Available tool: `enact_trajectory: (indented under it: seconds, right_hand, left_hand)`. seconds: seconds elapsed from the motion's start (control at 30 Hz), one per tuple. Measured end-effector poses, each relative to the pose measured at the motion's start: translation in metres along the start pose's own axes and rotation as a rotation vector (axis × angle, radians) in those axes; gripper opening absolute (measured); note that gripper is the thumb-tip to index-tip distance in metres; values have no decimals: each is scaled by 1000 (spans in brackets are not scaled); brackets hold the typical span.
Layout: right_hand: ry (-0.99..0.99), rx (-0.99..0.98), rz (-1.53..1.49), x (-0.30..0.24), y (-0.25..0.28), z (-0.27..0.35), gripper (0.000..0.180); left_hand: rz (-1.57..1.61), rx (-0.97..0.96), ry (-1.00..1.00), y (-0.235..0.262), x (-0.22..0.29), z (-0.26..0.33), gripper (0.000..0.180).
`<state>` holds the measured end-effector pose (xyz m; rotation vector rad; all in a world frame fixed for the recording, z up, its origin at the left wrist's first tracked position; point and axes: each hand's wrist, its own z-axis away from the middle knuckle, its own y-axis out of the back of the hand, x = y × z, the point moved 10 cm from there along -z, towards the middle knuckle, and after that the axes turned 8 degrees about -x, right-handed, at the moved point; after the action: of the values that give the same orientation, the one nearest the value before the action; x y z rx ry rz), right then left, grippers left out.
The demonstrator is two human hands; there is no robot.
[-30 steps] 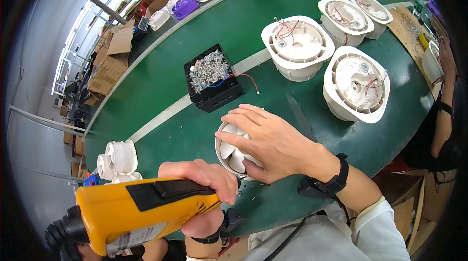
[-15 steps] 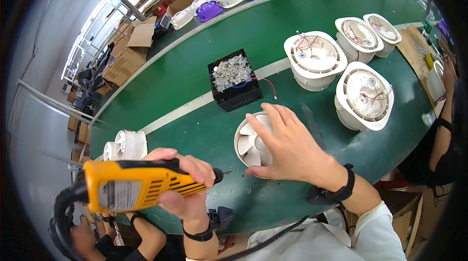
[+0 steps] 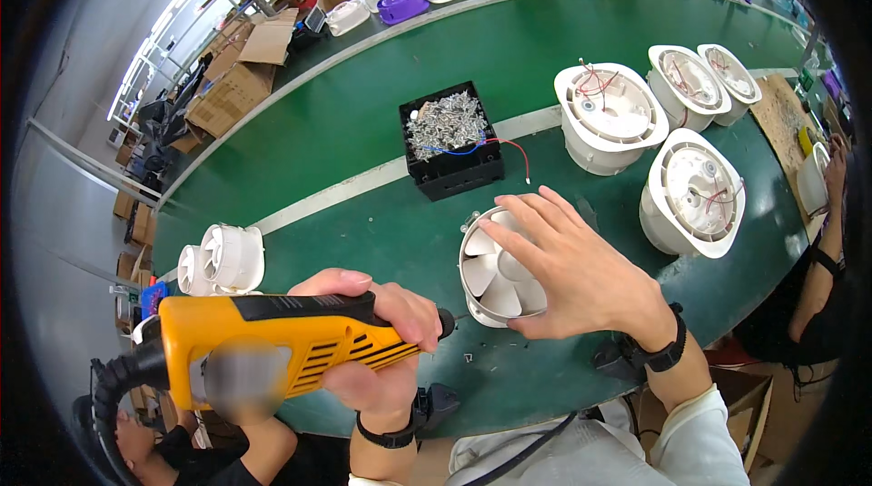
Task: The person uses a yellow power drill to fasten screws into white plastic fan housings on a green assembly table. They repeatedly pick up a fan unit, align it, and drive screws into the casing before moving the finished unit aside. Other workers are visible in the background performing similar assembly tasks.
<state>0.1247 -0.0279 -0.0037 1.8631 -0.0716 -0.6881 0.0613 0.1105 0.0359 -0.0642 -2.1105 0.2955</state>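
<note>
My left hand (image 3: pixel 395 332) is wrapped round a yellow and black electric screwdriver (image 3: pixel 204 327), its tip end pointing right toward a white fan unit (image 3: pixel 495 282). The tip is hard to make out and looks apart from the fan. Round the fan's right side lies my right hand (image 3: pixel 595 282), fingers over the far rim and thumb at the near rim; the palm hides part of the blades. Beyond the fan stands a black box (image 3: pixel 459 182) holding many small silver screws (image 3: pixel 445 127). A red and blue wire (image 3: pixel 525 159) hangs over its edge.
Several white housings with red wires (image 3: pixel 610 109) stand at the right, and two white fan units (image 3: pixel 232 259) at the left. Loose bits lie on the green table (image 3: pixel 318 254). Purple and white covers (image 3: pixel 404 4) sit far back. Co-workers' arms (image 3: pixel 822 254) show at both sides.
The view has shifted slightly. The screwdriver has moved right, nearer the fan. My right hand's thumb now lies closer against the fan's near rim.
</note>
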Motion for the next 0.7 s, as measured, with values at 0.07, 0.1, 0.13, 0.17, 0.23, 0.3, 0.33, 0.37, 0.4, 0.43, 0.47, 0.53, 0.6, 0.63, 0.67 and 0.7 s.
enact_trajectory:
  seconds: [0.07, 0.1, 0.13, 0.17, 0.23, 0.3, 0.33, 0.37, 0.4, 0.43, 0.47, 0.53, 0.6, 0.63, 0.67, 0.7]
  right_hand:
    - [5, -16, -4, 1, -3, 1, 87]
    - [6, -10, -11, 2, -4, 1, 87]
    - [16, -4, -19, 2, -5, 0, 87]
    - [26, 2, -27, 2, -6, 0, 87]
    - [28, -6, -27, 2, -7, -1, 87]
    - [28, -5, -23, 2, -7, -1, 87]
    - [27, 1, -18, 2, -6, 0, 86]
    - [27, 7, -13, 2, -6, 0, 86]
    - [28, 12, -13, 2, -6, 0, 86]
    - [29, 19, -11, 3, -6, 0, 86]
    - [30, 25, -9, 4, -7, 1, 85]
    - [31, 22, -9, 4, -7, 0, 85]
    - [35, 24, -7, 3, -5, 1, 84]
    - [39, 29, -7, 3, -5, 1, 84]
    - [42, 34, -8, 4, -6, 2, 84]
    - [43, 36, -9, 4, -6, 2, 84]
  left_hand:
    - [34, -14, 16, -3, -3, 0, 78]
    - [53, -22, 24, -5, -6, 0, 79]
    - [52, -30, 12, -6, -5, 1, 80]
    - [52, -37, 0, -7, -5, 2, 81]
    - [56, -62, -39, -9, -4, 3, 83]
    - [64, -72, -42, -9, -5, 4, 82]
    - [69, -78, -45, -9, -5, 4, 82]
    - [89, -82, -61, -9, -4, 4, 82]
    - [109, -84, -77, -10, -2, 3, 82]
    - [130, -88, -93, -10, -2, 3, 82]
    - [143, -98, -102, -11, -3, 3, 82]
    - [169, -117, -123, -11, -1, 2, 82]
    - [167, -120, -123, -14, -1, 1, 82]
    - [164, -122, -123, -15, -2, 0, 82]
    - [77, -78, -93, -16, -4, -2, 79]
    - [-9, -34, -64, -20, -5, -5, 76]
